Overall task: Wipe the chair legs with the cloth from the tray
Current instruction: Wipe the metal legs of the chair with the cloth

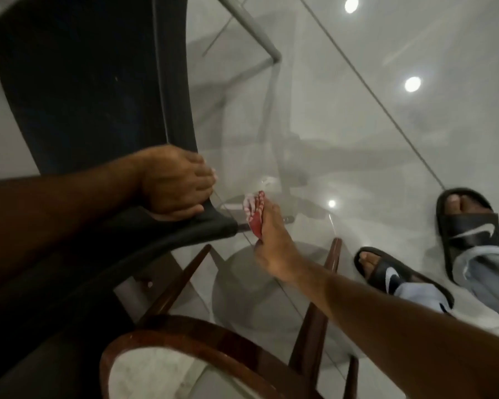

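Note:
A dark upholstered chair [92, 90] is tipped over, its back running up the left of the view. My left hand [176, 185] grips the chair's edge near the seat corner. One grey metal chair leg [251, 27] slants across the top; a blurred second leg [274, 139] runs down toward my right hand. My right hand [274, 243] holds a red-and-white cloth [255, 211] low down, next to the chair's underside by the floor. Whether the cloth touches the leg is unclear from the blur.
A round table with a dark wooden rim [202, 335] and wooden legs [333, 254] stands at the bottom centre. My two feet in black slides [470, 226] are at the right on the glossy grey tiled floor [357, 125].

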{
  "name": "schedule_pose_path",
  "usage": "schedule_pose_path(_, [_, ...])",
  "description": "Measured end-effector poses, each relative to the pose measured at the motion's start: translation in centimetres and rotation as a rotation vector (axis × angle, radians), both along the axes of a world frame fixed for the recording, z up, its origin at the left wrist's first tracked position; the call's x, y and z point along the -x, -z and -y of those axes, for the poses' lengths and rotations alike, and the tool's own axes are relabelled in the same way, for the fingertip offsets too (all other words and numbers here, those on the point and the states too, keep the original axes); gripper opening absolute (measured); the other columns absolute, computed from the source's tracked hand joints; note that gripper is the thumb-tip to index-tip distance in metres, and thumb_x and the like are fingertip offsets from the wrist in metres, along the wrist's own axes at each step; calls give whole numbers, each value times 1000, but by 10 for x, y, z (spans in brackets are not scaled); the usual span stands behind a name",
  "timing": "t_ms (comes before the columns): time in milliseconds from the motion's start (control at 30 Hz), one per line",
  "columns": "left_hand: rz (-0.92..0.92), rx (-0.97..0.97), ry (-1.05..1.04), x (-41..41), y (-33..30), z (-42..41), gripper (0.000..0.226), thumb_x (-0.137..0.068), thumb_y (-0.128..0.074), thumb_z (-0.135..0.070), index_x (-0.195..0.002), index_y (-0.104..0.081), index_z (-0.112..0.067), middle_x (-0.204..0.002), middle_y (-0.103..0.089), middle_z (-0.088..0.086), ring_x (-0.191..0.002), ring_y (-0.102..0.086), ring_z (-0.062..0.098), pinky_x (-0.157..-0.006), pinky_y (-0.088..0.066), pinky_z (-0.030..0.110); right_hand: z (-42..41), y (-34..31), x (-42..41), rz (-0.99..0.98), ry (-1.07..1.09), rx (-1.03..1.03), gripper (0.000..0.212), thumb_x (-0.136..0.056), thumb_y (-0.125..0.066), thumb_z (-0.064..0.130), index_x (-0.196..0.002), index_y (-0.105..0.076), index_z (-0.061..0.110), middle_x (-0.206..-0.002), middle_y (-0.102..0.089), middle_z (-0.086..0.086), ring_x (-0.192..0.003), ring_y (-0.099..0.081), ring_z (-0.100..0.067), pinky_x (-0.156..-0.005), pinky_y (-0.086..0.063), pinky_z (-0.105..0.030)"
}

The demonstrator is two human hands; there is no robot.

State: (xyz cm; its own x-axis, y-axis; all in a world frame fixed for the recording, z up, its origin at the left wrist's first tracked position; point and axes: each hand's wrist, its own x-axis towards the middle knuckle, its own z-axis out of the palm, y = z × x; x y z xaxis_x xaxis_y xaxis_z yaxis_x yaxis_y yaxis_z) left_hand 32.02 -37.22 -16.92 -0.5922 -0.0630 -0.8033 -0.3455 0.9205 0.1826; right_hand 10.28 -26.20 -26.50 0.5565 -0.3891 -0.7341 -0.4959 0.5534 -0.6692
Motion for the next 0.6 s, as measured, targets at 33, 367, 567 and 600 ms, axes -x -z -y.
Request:
schedule_pose_path(33, [60, -17, 43, 0, 3, 1, 78, -93, -3, -51, -125, -61, -10, -131, -64, 20, -123, -60, 31, -111, -38, 47, -8, -2, -3, -9, 39, 22, 103, -84, -66, -15, -163, -8, 18, -168, -14, -11, -151, -30, -28, -123, -33, -41])
schedule_pose_path(367, [54, -41, 74, 2, 8, 7, 81, -93, 3, -51, -128, -59, -11, -134, -62, 19, -130, -54, 34, -117, -13, 47, -51, 41, -50, -149, 219, 151, 115, -81, -66, -15, -157, -7, 47, -172, -5, -2, -158, 5, -31, -126, -13, -59])
schedule_pose_path(567, [-193, -28, -133, -63, 41, -19, 58, -94, -36, -48, -135, -48, -9, -138, -55, 24, -133, -43, 40, -123, -2, 49, -61, 180, -44, -302, 241, -64, 93, -81, -69, -10, -158, -22, 12, -162, -23, -23, -150, -25, -40, -124, -28, -53])
schedule_pose_path(600, [-198, -17, -162, -74, 44, -25, 63, -92, -40, -46, -145, -37, -11, -153, -40, 22, -143, -30, 38, -123, -2, 50, -63, 201, -40, -296, 210, -103, 91, -81, -67, -12, -157, -23, 7, -161, -26, -25, -149, -27, -40, -124, -28, -49])
